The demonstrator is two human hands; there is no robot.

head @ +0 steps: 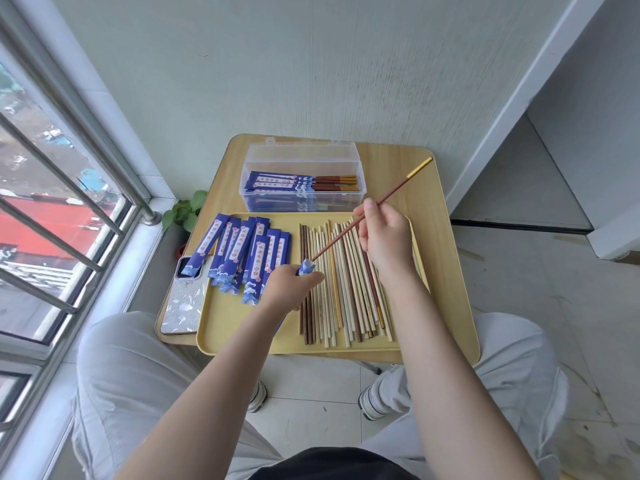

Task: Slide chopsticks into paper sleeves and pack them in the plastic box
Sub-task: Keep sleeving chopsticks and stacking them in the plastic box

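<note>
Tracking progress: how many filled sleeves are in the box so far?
3 visible on top in the plastic box, side by side at and; more seem to lie underneath, blurred through the wall.

Single head-worn wide-angle view, steeply down and forward, close over the small table (446, 244).

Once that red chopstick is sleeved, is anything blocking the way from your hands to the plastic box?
Nothing visible does. The plastic box sits open just beyond the yellow tray, its lid tipped back. The right hand holds the red chopstick with its tip at the paper sleeve gripped by the left hand. Sleeved pairs already lie inside, with room above them.
</note>
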